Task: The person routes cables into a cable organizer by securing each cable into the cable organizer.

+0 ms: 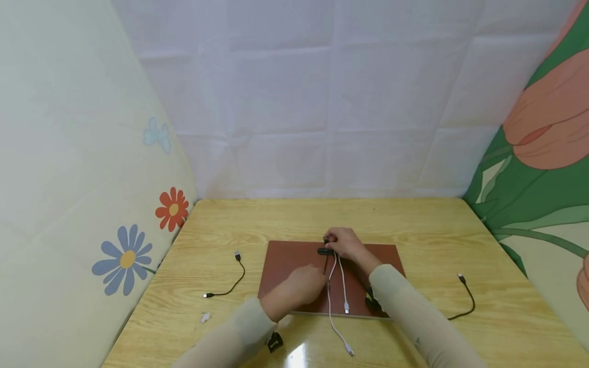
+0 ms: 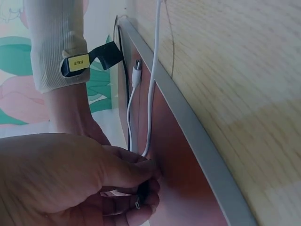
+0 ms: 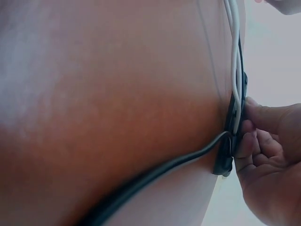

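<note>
Over a reddish-brown board, my left hand pinches a black cable's end, whose small metal-tipped connector shows in the left wrist view. At the board's far edge lies a black cable holder with slots. My right hand is just beyond it, thumb and fingers against its far side, pinching a small dark part that looks like the black cable; the fingers partly hide it. Two white cables, one longer than the other, run from the holder toward me.
A short black cable lies on the wooden table at left, and another black cable lies at right. A small whitish piece sits near the left cable. Patterned cloth stands along both sides, with a plain white sheet behind.
</note>
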The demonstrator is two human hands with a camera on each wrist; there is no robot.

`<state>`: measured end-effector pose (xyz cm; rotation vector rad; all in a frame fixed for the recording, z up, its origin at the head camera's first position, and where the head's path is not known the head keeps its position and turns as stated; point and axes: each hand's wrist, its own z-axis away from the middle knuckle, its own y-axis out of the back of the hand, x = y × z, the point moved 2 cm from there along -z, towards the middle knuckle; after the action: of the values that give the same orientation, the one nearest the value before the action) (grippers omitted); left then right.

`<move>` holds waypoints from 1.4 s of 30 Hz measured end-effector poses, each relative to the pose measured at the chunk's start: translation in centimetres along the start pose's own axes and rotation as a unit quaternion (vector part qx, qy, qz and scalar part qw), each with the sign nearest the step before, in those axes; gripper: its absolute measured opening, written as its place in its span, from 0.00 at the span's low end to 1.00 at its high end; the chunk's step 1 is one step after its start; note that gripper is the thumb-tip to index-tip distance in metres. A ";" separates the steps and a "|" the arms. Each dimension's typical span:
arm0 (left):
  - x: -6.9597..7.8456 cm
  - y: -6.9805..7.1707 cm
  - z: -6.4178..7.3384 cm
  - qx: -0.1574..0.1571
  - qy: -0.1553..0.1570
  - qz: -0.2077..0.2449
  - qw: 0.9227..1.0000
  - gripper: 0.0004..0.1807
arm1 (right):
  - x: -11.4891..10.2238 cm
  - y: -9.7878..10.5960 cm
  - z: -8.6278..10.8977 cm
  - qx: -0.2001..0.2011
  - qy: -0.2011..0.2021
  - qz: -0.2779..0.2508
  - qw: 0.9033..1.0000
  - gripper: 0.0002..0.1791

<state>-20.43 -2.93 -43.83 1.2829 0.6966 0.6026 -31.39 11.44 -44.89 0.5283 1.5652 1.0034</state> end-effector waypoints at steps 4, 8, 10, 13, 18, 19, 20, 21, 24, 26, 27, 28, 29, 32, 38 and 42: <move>0.1 0.1 0.1 0.011 -0.020 0.001 1.000 0.11 | -0.1 0.0 0.1 0.006 -0.006 -0.011 1.000 0.10; 0.1 -0.2 0.2 0.017 -0.026 0.013 0.999 0.13 | -0.3 0.1 0.2 0.007 -0.004 -0.012 1.000 0.12; 0.1 -0.2 0.3 0.018 -0.023 0.018 0.999 0.12 | -0.4 0.0 0.3 0.004 -0.006 -0.012 1.000 0.11; 0.1 -0.3 0.5 0.016 -0.012 0.025 0.999 0.11 | -0.4 -0.2 0.3 0.002 -0.009 -0.007 1.000 0.11; 0.1 -0.4 0.7 0.025 0.000 0.019 1.000 0.09 | -0.3 -0.4 0.1 0.002 -0.014 0.006 1.000 0.10; 0.1 -0.4 0.8 0.027 0.001 0.020 0.999 0.09 | -0.3 -0.4 0.1 0.001 -0.017 0.008 1.000 0.11; 0.1 -0.5 0.8 0.030 0.002 0.021 0.999 0.09 | -0.4 -0.4 0.1 0.000 -0.019 0.008 1.000 0.11; 0.1 -0.5 0.9 0.031 0.003 0.021 0.999 0.09 | -0.4 -0.4 0.1 -0.001 -0.020 0.011 1.000 0.11; 0.0 -0.6 1.0 0.037 0.006 0.027 0.999 0.07 | -0.4 -0.4 0.1 -0.004 -0.023 0.017 1.000 0.12; -0.1 -0.8 1.1 0.038 0.006 0.032 0.999 0.06 | -0.5 -0.3 0.0 -0.006 -0.026 0.020 0.999 0.13; -0.2 -0.9 1.1 0.038 0.006 0.037 0.999 0.06 | -0.5 -0.3 0.0 -0.006 -0.027 0.023 0.999 0.13; -0.3 -1.0 1.1 0.036 0.005 0.040 0.999 0.07 | -0.5 -0.3 0.0 -0.006 -0.027 0.024 0.999 0.14; -0.4 -1.1 1.2 0.033 0.005 0.043 0.999 0.07 | -0.5 -0.3 -0.1 -0.005 -0.027 0.024 0.999 0.14; -0.7 -1.4 1.4 0.025 0.003 0.054 0.998 0.08 | -0.5 -0.2 -0.1 -0.005 -0.024 0.026 0.999 0.14; -1.3 -1.7 1.7 0.031 0.003 0.074 0.997 0.05 | -0.6 0.1 -0.1 -0.005 -0.018 0.034 0.999 0.14; -1.6 -1.8 1.9 0.031 -0.005 0.094 0.995 0.06 | -0.4 0.4 0.2 -0.001 -0.010 0.033 0.999 0.13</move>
<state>-19.96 -5.69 -45.17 1.4185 0.5941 0.7308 -31.20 11.35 -44.31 0.5903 1.5367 1.0479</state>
